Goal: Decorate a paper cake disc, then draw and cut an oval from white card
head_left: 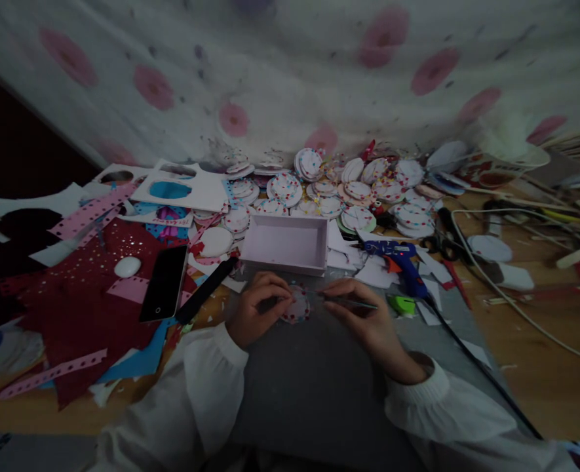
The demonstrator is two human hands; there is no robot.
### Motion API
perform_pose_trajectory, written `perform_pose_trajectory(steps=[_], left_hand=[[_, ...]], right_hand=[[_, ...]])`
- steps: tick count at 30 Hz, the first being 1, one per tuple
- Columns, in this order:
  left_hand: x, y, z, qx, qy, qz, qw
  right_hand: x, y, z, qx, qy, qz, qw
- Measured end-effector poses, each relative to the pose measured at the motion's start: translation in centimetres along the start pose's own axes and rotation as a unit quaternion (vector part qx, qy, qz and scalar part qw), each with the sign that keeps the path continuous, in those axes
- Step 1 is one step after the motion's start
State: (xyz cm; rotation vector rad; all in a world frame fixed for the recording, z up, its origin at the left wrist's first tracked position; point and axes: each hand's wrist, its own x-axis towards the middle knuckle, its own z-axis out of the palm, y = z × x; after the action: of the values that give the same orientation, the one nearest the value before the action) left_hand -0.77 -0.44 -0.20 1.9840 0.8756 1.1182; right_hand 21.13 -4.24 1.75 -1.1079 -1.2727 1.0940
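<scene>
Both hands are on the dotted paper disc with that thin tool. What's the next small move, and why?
Probably bring the tip of the thin tool down onto the dotted disc. The left hand pins the disc on the grey mat, while the right hand holds the tool with its tip at the disc's right edge. What the tip carries is too small to tell.

Dim, murky light throughout, darkest toward nine o'clock. Edges bend with wide-angle distortion, and the far backdrop at twelve o'clock looks soft and blurred.
</scene>
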Motion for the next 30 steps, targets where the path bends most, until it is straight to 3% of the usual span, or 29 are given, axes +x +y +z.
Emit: perform_pose_trajectory(steps=[4,15,23,30], left_hand=[[0.1,0.1,0.1,0.007,-0.010,0.017,1.000],[0.1,-0.1,0.0,0.027,-0.021,0.042,0.999],[0.2,0.6,-0.3,0.055,-0.047,0.048,0.996],[0.1,1.3,-0.3,0.127,-0.093,0.064,0.986]], right_hand=[[0.1,0.1,-0.1,-0.023,0.031,0.019,0.999],[-0.1,0.0,0.1,-0.033,0.022,0.020,0.999],[0.0,-0.2,-0.4,-0.021,0.024,0.068,0.997],[0.2,-0.8,-1.1,-0.032,-0.023,0.086,0.995]])
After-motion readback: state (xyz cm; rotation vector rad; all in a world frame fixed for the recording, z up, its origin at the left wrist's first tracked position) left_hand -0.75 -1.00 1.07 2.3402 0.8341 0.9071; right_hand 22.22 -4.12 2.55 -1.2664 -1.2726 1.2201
